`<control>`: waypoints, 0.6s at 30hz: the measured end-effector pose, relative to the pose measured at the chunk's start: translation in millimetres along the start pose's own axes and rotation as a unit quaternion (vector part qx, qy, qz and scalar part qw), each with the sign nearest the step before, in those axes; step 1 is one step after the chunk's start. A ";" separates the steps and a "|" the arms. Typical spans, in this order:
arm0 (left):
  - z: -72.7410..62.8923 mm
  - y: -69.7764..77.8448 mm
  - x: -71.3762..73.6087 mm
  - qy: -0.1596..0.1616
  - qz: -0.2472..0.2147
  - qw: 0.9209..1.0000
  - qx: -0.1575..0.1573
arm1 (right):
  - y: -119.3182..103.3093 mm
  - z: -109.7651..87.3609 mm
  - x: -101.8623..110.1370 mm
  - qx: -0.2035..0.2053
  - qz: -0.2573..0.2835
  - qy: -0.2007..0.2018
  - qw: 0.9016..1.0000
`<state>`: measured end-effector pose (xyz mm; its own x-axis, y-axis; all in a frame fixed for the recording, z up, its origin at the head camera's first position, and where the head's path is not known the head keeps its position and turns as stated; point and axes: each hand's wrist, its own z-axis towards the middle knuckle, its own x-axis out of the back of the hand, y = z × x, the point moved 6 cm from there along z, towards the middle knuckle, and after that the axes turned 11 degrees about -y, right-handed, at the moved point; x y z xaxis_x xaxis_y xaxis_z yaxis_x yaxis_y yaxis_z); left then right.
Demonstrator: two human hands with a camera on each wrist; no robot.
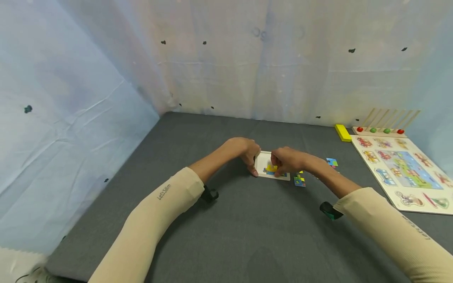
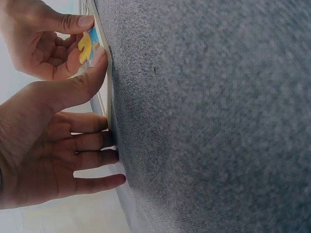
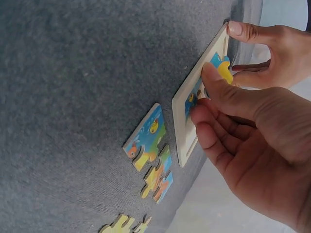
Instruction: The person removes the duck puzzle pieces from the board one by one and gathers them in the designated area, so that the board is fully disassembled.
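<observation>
A small pale wooden puzzle tray (image 1: 263, 159) lies on the grey cloth, with yellow-and-blue puzzle pieces (image 1: 271, 168) fitted along its near side. My left hand (image 1: 250, 153) holds the tray's left end, thumb at the near corner and fingers at the far side. Over the tray's right part, my right hand (image 1: 288, 159) pinches a blue puzzle piece (image 3: 191, 103) with a yellow fish against the near edge; the fingers partly hide it. Beside the tray's right end lie loose pieces, including a blue-and-yellow piece (image 3: 150, 133), with another blue piece (image 1: 332, 162) farther back.
To the right lies a large picture puzzle board (image 1: 396, 188). Behind it stands a wooden peg rack (image 1: 383, 131) with red and green beads, next to a yellow block (image 1: 342, 133). Pale sheeting (image 1: 226, 78) hangs beyond the table's far edge.
</observation>
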<state>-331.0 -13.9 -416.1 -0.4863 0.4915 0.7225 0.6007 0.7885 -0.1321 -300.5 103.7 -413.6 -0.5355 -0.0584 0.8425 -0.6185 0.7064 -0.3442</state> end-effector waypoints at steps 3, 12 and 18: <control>0.9 -0.7 -0.6 -0.007 -0.001 1.000 0.004 | -1.4 0.2 1.7 0.019 -0.005 0.012 1.000; 1.0 -2.9 -0.6 -0.006 0.005 1.000 0.008 | -9.0 -5.1 8.7 0.074 0.006 0.028 0.997; 2.5 -0.7 -0.4 -0.011 0.007 1.000 0.008 | -11.4 -19.3 15.1 0.095 0.039 0.058 0.993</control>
<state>-332.8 -13.8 -418.0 -0.4911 0.5103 0.7060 0.5972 0.7872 -0.1536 -290.5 108.3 -388.9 -0.5227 0.0807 0.8487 -0.6807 0.5599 -0.4725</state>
